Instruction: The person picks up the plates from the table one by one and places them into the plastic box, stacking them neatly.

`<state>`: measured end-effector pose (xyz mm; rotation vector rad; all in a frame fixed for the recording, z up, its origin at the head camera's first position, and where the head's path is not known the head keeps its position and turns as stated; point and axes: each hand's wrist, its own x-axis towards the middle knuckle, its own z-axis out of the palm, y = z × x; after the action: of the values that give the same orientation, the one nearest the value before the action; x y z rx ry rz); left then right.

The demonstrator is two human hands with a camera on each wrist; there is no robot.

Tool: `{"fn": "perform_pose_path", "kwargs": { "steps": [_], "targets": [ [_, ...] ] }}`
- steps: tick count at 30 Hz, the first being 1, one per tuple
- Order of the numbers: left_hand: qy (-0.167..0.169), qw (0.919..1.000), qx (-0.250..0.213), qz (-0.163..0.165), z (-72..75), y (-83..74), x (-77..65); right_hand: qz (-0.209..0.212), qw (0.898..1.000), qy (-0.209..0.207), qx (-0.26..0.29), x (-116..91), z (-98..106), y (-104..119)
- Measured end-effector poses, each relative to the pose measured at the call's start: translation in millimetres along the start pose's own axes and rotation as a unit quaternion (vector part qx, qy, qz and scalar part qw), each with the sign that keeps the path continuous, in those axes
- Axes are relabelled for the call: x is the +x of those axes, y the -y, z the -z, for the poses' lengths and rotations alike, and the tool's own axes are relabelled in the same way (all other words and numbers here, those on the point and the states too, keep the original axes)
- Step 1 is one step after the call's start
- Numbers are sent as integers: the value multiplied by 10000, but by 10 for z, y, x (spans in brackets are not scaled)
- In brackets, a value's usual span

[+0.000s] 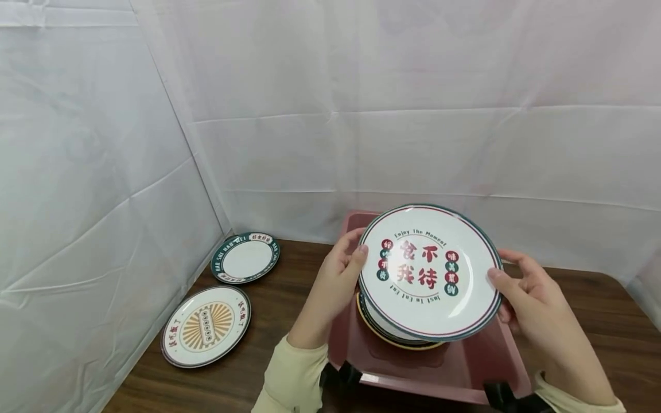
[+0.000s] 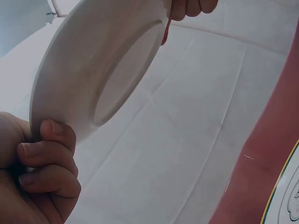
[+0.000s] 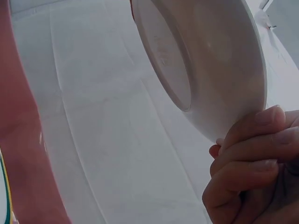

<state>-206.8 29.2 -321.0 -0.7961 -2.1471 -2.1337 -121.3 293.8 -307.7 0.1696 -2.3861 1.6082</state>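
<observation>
Both hands hold up a white plate (image 1: 420, 310) with a green rim, a thin red ring and red and green lettering. At its left edge, my left hand (image 1: 333, 281) pinches the rim, thumb on the face and fingers curled underneath. Opposite it, my right hand (image 1: 534, 310) grips the right edge in the same way. The plate tilts with its face toward the head camera; its pale underside (image 2: 70, 79) and foot ring show in the wrist views. Below it, plates with a yellow-edged one (image 1: 400, 344) sit in a pink tub (image 1: 465, 378), mostly hidden.
On the dark wooden table (image 1: 279, 321), to the left, lie a green-rimmed white plate (image 1: 248, 259) and a white plate with an orange sunburst (image 1: 206, 327). White cloth (image 1: 413, 115) hangs behind the table and along its left side.
</observation>
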Motion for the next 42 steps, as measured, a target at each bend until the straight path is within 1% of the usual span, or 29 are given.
{"fn": "perform_pose_path", "kwargs": {
  "steps": [3, 6, 10, 14, 19, 21, 24, 26, 28, 31, 33, 35, 37, 39, 42],
  "targets": [
    [-145, 9996, 232, 87, -8, -21, 123, 95, 9996, -158, -191, 105, -9, 42],
    [-390, 9985, 359, 162, -33, 15, 229, 337, 9972, -388, -552, 212, -51, 40],
    [-735, 9953, 562, 270, -67, 156, 304, 439, 9944, -607, -746, 293, -108, -46],
    [-982, 9924, 695, 256, -103, 325, 363, 401, 9947, -734, -596, 365, -156, -173],
    [-1308, 9886, 695, 286, -169, 530, 459, 573, 9934, -793, -598, 499, -196, -385],
    [-1429, 9862, 788, 280, -199, 592, 479, 619, 9930, -819, -587, 532, -207, -472],
    [-1432, 9827, 1162, 167, -242, 661, 499, 570, 9921, -951, -588, 556, -224, -583],
    [-1415, 9775, 1551, 185, -263, 696, 518, 465, 9909, -1029, -740, 566, -239, -649],
    [-1398, 9694, 1997, 289, -268, 728, 543, 240, 9899, -1054, -919, 584, -269, -711],
    [-1317, 9535, 2616, 715, -259, 762, 581, -159, 9864, -974, -1313, 627, -332, -782],
    [-1128, 9398, 3070, 990, -251, 794, 605, -421, 9827, -890, -1567, 658, -376, -815],
    [-823, 9214, 3591, 1239, -252, 832, 618, -652, 9774, -740, -1872, 683, -412, -845],
    [-496, 8997, 4084, 1460, -262, 877, 625, -894, 9688, -533, -2248, 697, -438, -875],
    [-168, 8799, 4425, 1724, -276, 923, 622, -1095, 9575, -299, -2652, 712, -463, -912],
    [294, 8602, 4575, 2235, -310, 992, 603, -1323, 9353, 31, -3281, 722, -485, -971]
  ]
}}
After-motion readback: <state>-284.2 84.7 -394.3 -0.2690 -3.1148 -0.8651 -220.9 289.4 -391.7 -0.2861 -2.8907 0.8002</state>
